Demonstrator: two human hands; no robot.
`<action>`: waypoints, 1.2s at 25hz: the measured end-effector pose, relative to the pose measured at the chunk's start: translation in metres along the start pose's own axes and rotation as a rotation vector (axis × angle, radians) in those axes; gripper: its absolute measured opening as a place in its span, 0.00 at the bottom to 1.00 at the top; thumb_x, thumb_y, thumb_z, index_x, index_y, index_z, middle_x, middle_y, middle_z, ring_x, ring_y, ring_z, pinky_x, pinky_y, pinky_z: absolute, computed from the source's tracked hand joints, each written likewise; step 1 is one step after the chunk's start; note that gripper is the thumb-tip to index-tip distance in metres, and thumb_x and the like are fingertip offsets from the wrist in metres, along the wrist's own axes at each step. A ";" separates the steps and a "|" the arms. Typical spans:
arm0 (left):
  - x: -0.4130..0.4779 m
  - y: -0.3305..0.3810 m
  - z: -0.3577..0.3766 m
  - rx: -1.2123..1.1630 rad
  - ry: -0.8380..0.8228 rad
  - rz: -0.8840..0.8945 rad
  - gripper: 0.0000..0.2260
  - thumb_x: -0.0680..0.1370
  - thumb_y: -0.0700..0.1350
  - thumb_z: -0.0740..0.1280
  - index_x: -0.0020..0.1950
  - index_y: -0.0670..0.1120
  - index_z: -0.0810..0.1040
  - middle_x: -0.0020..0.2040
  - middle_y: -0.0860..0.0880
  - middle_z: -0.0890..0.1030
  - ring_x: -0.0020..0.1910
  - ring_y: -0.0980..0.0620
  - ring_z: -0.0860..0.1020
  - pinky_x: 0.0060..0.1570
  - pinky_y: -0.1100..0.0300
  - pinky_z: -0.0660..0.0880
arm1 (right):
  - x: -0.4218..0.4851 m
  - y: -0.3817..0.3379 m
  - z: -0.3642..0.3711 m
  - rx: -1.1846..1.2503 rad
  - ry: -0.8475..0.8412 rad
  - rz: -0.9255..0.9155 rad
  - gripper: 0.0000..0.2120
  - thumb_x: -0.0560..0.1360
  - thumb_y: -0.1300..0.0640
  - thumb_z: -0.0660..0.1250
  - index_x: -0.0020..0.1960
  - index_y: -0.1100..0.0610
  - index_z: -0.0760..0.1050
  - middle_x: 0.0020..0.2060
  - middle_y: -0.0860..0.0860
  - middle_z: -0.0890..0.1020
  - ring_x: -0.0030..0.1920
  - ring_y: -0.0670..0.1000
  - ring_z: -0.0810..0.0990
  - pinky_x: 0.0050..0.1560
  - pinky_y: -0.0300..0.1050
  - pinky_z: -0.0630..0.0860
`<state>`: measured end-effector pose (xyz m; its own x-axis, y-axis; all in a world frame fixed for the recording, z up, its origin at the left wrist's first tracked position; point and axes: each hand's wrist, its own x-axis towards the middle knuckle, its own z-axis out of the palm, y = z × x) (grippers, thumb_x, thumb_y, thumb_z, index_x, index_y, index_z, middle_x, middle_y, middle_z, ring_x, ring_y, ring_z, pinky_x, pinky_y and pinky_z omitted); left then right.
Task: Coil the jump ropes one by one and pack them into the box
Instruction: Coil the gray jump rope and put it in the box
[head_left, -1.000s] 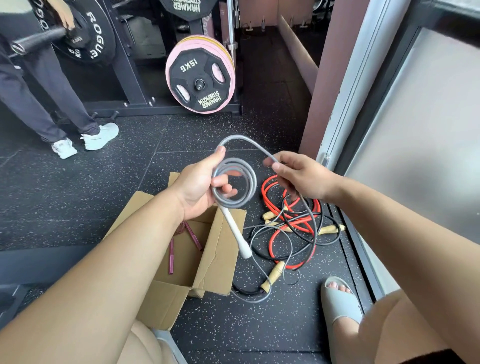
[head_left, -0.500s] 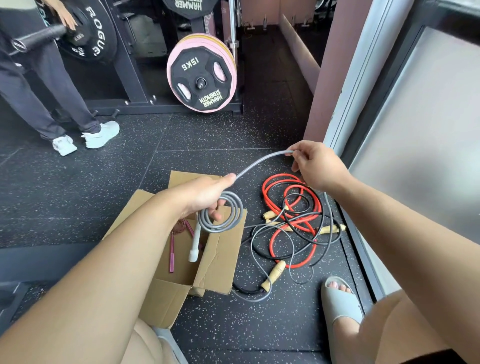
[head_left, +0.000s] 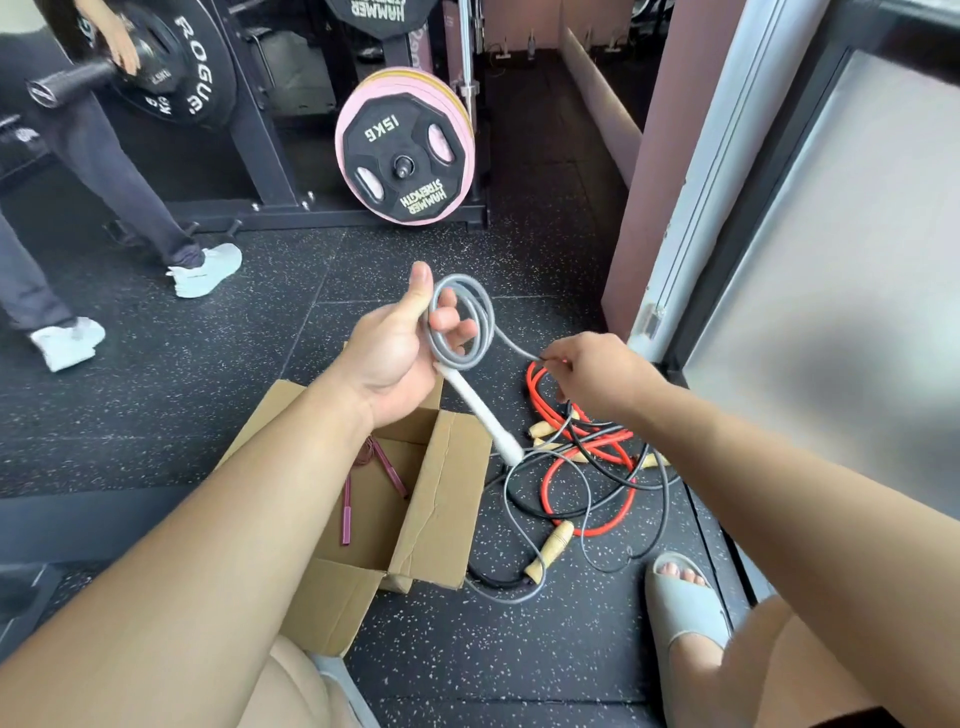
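Now coiling the grey jump rope (head_left: 460, 322): loops and white handle (head_left: 480, 415) gripped in left hand (head_left: 395, 353) above cardboard box (head_left: 441, 499); loose tail pinched by right hand (head_left: 597, 374). Next, probably wrapping another loop, keeping clear of the floor tangle (head_left: 582, 467)

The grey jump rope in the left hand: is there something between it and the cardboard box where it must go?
Nothing visible blocks it. The cardboard box stands open just below the left hand, holding only a maroon rope. But the grey jump rope runs on through the right hand into the floor tangle.
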<state>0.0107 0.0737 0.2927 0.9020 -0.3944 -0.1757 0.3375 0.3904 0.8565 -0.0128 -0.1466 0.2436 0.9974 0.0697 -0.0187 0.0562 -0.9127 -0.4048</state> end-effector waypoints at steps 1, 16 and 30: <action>-0.001 0.003 0.001 -0.042 -0.008 0.007 0.16 0.83 0.54 0.58 0.49 0.42 0.75 0.29 0.53 0.71 0.36 0.53 0.78 0.50 0.60 0.76 | -0.001 -0.005 0.002 -0.039 0.004 -0.030 0.12 0.82 0.55 0.59 0.58 0.52 0.81 0.46 0.53 0.86 0.49 0.58 0.83 0.48 0.49 0.79; 0.002 -0.027 0.000 1.213 0.173 0.367 0.12 0.84 0.53 0.58 0.48 0.47 0.74 0.36 0.54 0.82 0.37 0.59 0.79 0.42 0.57 0.72 | -0.018 -0.048 -0.036 -0.081 0.142 -0.738 0.09 0.80 0.51 0.64 0.56 0.49 0.81 0.48 0.48 0.80 0.48 0.51 0.81 0.44 0.52 0.80; -0.008 -0.014 0.021 0.243 -0.104 0.008 0.22 0.75 0.63 0.58 0.43 0.44 0.73 0.25 0.54 0.63 0.24 0.57 0.64 0.33 0.64 0.65 | -0.009 -0.024 -0.003 1.184 -0.277 -0.194 0.19 0.74 0.54 0.71 0.64 0.56 0.77 0.52 0.57 0.81 0.53 0.53 0.78 0.56 0.50 0.75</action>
<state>-0.0066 0.0535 0.2926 0.8677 -0.4804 -0.1279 0.2444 0.1882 0.9512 -0.0232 -0.1265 0.2566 0.9256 0.3785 -0.0006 -0.0172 0.0405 -0.9990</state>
